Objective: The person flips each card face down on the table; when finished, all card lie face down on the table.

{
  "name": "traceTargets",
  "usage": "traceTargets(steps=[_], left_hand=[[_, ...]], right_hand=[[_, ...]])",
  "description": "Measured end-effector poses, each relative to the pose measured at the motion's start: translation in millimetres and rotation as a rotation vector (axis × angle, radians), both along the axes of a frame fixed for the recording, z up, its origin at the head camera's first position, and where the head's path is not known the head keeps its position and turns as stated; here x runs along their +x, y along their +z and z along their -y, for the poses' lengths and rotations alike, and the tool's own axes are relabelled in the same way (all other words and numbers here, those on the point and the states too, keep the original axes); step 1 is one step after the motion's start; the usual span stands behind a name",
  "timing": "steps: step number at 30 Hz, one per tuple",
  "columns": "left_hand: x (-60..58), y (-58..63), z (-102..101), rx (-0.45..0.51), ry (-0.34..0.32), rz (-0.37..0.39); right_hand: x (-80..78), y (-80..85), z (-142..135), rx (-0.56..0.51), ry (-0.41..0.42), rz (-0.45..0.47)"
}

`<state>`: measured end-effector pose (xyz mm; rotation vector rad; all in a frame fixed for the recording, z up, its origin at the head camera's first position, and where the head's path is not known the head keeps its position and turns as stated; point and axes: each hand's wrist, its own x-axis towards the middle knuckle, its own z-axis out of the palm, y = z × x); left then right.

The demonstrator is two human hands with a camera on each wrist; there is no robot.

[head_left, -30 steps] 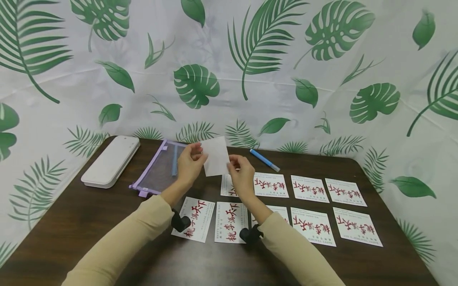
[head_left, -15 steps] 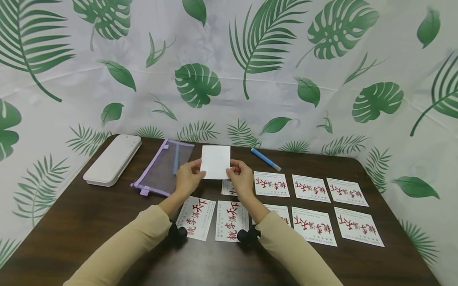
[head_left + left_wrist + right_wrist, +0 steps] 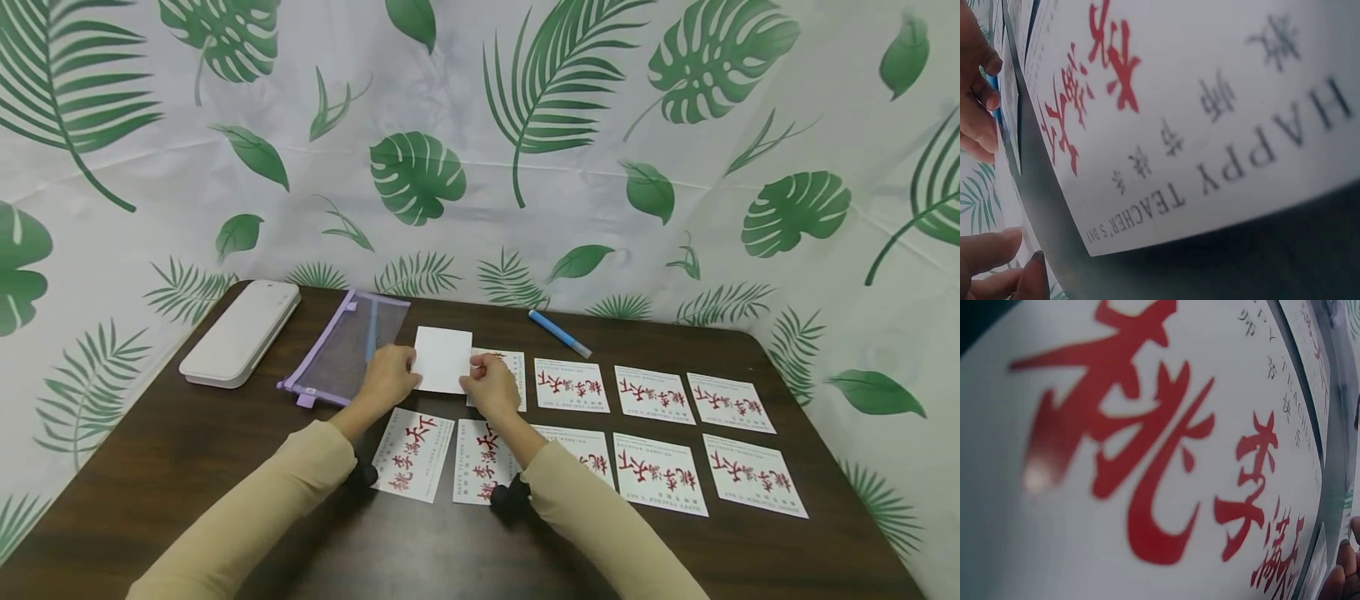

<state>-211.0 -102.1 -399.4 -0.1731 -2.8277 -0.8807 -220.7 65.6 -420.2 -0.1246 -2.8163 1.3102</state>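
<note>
Both forearms stretch forward over a dark table, elbows apart. The left hand pinches the left edge of a blank white card between thumb and fingers; the right hand pinches its right edge. The card is just left of the back row of printed cards; whether it touches the table is unclear. The right hand partly hides the nearest printed one. A mesh pouch and white case lie left, a blue pen behind. Half a second ago the card appeared higher and farther right.
</note>
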Motion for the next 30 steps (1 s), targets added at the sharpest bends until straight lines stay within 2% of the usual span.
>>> traceTargets(steps=[6, 9, 12, 15, 23, 27, 30], left_hand=[[-1.9, -1.2, 4, 0.040, 0.022, 0.098], [-2.1, -2.7, 4, 0.149, 0.049, 0.159], [0.0, -3.7, 0, 0.281, 0.100, 0.189], [0.7, -5.7, -5, 0.347, 0.144, 0.180], [2.8, -12.4, -12, 0.314, 0.196, 0.098], [4.2, -14.6, -14, 0.349, 0.227, 0.078], [4.7, -14.9, -15, 0.382, 0.249, 0.091]], right_hand=[[-3.0, -4.1, 4, 0.061, 0.012, -0.003], [-3.5, -4.8, 3, 0.072, 0.010, 0.005], [-3.5, -5.1, 2, 0.073, 0.005, 0.015], [-3.5, -5.1, 1, 0.075, 0.002, 0.017], [-2.8, -7.2, 3, 0.080, -0.009, 0.031], [-2.0, -7.8, 4, 0.091, -0.014, 0.027], [-2.1, -7.7, 4, 0.101, -0.016, 0.015]])
